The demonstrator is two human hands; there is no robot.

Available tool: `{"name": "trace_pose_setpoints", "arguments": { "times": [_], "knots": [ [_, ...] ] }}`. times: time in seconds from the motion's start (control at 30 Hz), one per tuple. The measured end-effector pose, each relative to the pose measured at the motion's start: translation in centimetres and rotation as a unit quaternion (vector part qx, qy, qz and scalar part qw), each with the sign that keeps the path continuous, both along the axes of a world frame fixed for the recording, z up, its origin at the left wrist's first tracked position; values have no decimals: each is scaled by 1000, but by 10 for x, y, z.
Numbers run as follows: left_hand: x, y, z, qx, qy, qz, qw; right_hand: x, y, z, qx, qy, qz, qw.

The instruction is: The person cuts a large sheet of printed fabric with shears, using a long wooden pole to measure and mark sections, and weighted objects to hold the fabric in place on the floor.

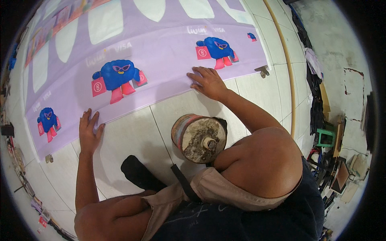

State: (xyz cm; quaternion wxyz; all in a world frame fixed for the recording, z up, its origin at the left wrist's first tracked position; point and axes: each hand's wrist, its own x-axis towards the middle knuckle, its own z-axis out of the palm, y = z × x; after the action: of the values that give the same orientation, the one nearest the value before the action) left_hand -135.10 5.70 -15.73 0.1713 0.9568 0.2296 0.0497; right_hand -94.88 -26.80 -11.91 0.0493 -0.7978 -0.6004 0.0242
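A large lilac printed sheet (pixel 161 76) with blue cartoon figures and white cut-like shapes lies spread over the floor. My left hand (pixel 90 130) rests near its front edge at the left, fingers stretched out over the border. Farther right, my right hand (pixel 210 83) lies flat on the same edge with its fingers spread. Neither hand holds anything. A metal clip (pixel 262 71) grips the sheet's right front corner, and another clip (pixel 49 158) sits at the left front corner.
A round container (pixel 203 138) with a stained, dirty top stands between my knees and the sheet. A long tan strip (pixel 288 68) curves along the floor at the right. Beyond it are dark cloths, a green plastic stool (pixel 325 137) and clutter against the wall.
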Motion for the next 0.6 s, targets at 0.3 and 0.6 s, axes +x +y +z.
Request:
{"name": "trace_pose_setpoints", "arguments": {
  "times": [0.3,0.6],
  "knots": [
    [3,1,12,-44,16,19,999,12,8,-11,38,41,-18,998],
    [2,-3,15,-45,34,49,997,-10,16,44,74,184,-38,979]
  ]
}}
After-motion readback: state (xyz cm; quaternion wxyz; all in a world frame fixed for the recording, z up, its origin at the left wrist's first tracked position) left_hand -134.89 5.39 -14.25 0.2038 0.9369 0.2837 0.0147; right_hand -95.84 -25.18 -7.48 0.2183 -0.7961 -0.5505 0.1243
